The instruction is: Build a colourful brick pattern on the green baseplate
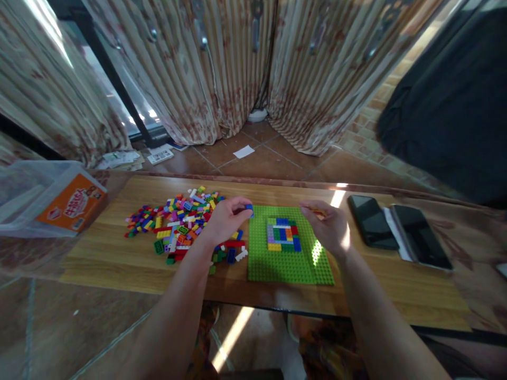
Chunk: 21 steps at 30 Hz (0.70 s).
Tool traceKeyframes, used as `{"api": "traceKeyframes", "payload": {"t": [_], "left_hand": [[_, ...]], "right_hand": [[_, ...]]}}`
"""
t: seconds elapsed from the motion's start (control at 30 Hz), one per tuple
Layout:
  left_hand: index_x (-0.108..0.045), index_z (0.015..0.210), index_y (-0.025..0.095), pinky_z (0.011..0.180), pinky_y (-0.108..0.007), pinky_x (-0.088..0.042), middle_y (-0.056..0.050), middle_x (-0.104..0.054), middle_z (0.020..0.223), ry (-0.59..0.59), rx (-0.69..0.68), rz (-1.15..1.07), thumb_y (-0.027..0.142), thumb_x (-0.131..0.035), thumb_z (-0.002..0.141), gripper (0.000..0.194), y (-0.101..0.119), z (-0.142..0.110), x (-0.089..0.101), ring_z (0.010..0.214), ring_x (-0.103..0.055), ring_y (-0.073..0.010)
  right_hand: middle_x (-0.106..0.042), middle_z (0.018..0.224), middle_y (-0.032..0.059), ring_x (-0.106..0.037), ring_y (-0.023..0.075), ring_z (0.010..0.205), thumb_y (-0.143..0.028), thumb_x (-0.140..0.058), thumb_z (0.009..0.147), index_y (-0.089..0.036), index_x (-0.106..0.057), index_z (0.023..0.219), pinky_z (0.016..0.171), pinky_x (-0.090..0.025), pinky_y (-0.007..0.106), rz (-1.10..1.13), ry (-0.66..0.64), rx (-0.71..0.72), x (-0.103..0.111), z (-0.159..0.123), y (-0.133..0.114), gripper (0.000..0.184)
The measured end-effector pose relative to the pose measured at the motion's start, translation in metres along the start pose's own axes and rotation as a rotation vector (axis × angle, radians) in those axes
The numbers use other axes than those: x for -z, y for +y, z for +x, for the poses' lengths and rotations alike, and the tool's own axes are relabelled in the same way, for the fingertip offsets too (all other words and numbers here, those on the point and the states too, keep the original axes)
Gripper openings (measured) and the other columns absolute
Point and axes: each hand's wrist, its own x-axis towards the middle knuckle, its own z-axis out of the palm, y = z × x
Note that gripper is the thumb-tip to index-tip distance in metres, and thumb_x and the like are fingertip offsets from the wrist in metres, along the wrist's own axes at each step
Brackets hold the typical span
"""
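Observation:
My left hand (228,218) pinches a small blue toy brick (249,208) above the left edge of the green baseplate (261,266). On the plate sits a low square build of bricks (283,234) in yellow, blue, green, white, red, orange and lavender. My right hand (329,227) is over the plate's upper right edge, its fingers closed. Something small and orange-yellow shows between them, too unclear to name. Beside my left forearm lies a loose pile of mixed bricks (186,215), partly hidden by that arm.
A clear plastic box (24,192) with an orange label stands at the table's left end. Two dark phone-like devices, a nearer one (372,221) and a farther one (420,235), lie right of the baseplate on the wooden table (119,258). Curtains (237,68) hang behind.

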Motion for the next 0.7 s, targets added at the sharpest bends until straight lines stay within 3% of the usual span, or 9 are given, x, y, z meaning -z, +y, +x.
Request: {"api": "traceKeyframes", "payload": {"t": [0.13,0.3,0.4,0.57,0.7], "left_hand": [[-0.068,0.1,0.015,0.082,-0.032,-0.055,-0.007,-0.074,0.095,0.037,-0.019,0.127,0.02,-0.059,0.079,0.023,-0.006,-0.001,0.016,0.088,-0.069,-0.0187],[-0.07,0.102,0.014,0.089,-0.034,-0.053,-0.008,-0.075,0.099,0.09,-0.068,0.372,0.017,-0.056,0.081,0.025,-0.003,-0.005,0.032,0.093,-0.069,-0.0196],[-0.071,0.102,0.015,0.091,-0.033,-0.051,-0.007,-0.074,0.103,0.097,-0.072,0.481,0.015,-0.054,0.082,0.026,0.0,-0.008,0.035,0.095,-0.068,-0.0189],[-0.071,0.101,0.017,0.089,-0.031,-0.052,-0.005,-0.074,0.102,0.087,-0.057,0.574,0.016,-0.053,0.083,0.026,0.0,-0.012,0.04,0.094,-0.068,-0.0188],[-0.071,0.102,0.018,0.085,-0.032,-0.052,-0.005,-0.075,0.098,0.104,-0.032,0.617,0.015,-0.052,0.083,0.027,-0.003,-0.015,0.048,0.088,-0.069,-0.0193]], "right_hand": [[-0.075,0.092,0.0043,-0.069,0.0208,0.088,-0.035,-0.061,0.083,-0.022,-0.073,0.089,0.083,-0.054,0.037,-0.028,-0.075,0.082,-0.01,-0.01,-0.013,0.019],[-0.072,0.091,0.0032,-0.065,0.0191,0.087,-0.03,-0.061,0.087,-0.024,-0.071,0.094,0.08,-0.05,0.035,-0.07,-0.401,0.322,-0.039,-0.041,-0.045,0.013],[-0.071,0.093,0.004,-0.062,0.02,0.088,-0.028,-0.066,0.085,-0.023,-0.07,0.097,0.083,-0.047,0.038,-0.114,-0.529,0.456,-0.057,-0.059,-0.058,0.014],[-0.069,0.102,0.0063,-0.057,0.0238,0.095,-0.027,-0.072,0.079,-0.022,-0.068,0.104,0.085,-0.045,0.041,-0.227,-0.599,0.535,-0.076,-0.073,-0.061,0.026],[-0.069,0.102,0.0068,-0.056,0.0239,0.095,-0.03,-0.069,0.082,-0.022,-0.069,0.102,0.085,-0.044,0.041,-0.253,-0.531,0.508,-0.079,-0.07,-0.054,0.022]]}}
